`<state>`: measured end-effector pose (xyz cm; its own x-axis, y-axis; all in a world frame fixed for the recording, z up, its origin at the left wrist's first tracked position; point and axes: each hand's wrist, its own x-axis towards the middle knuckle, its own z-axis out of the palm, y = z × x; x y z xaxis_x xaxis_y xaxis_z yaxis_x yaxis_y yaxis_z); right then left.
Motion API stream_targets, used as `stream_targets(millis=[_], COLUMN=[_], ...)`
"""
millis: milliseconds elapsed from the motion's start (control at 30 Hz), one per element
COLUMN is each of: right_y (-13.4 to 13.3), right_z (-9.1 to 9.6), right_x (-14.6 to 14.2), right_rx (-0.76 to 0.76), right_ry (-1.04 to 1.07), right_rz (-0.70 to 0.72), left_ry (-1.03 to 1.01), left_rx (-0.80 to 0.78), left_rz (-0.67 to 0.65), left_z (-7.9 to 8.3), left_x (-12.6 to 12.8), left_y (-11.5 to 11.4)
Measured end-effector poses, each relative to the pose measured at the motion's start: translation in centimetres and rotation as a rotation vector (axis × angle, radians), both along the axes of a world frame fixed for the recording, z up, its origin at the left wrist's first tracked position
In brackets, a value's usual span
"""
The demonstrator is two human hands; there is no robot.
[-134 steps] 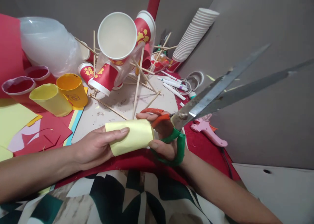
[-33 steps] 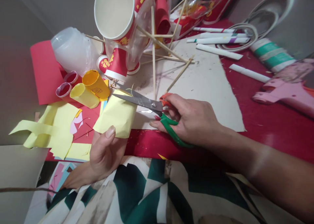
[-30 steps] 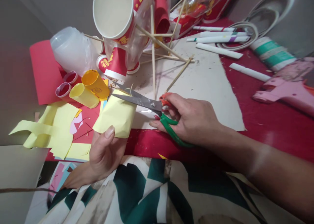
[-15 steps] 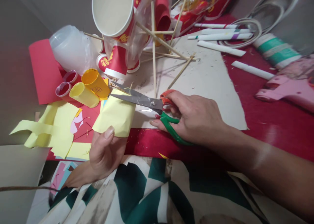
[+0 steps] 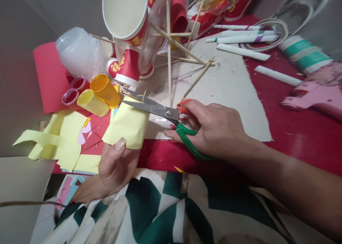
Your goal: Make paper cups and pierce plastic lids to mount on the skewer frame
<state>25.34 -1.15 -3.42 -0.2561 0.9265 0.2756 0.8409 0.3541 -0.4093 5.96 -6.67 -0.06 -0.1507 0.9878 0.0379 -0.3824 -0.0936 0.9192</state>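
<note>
My left hand pinches the lower edge of a piece of yellow paper, thumb in front; its fingers are behind the paper. In my right hand is a pair of scissors with one orange and one green handle loop. The blades are parted and point left, lying across the paper's upper edge. A thin curled sliver of paper stands up by the blades. Just left of the paper are a yellow paper tube, an orange paper tube and two red ones.
Red paper cups and a frame of wooden sticks stand behind the scissors on a grey board. White paper rolls and a pink glue gun lie at right. Yellow paper scraps cover the left side.
The whole view has shifted slightly, so everything sits a little further right. My hands, the paper and the parted scissors hold nearly the same positions relative to each other.
</note>
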Motion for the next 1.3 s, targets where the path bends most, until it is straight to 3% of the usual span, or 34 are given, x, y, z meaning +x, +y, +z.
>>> stream_targets(millis=[267,467,1300], right_y=[0.04,0.22,0.08], right_z=[-0.29,0.24,-0.14], right_x=[0.14,0.26,0.09], right_rx=[0.037,0.012,-0.047], right_ry=[-0.008,-0.02,-0.039], right_rz=[0.001,0.077,0.013], left_ry=[-0.001,-0.016,-0.008], left_rx=[0.005,-0.029,0.016], left_rz=[-0.015,-0.016,0.0], left_z=[-0.05,-0.16,-0.31], left_x=[-0.14,-0.35,-0.33], left_y=[0.15,0.24,0.19])
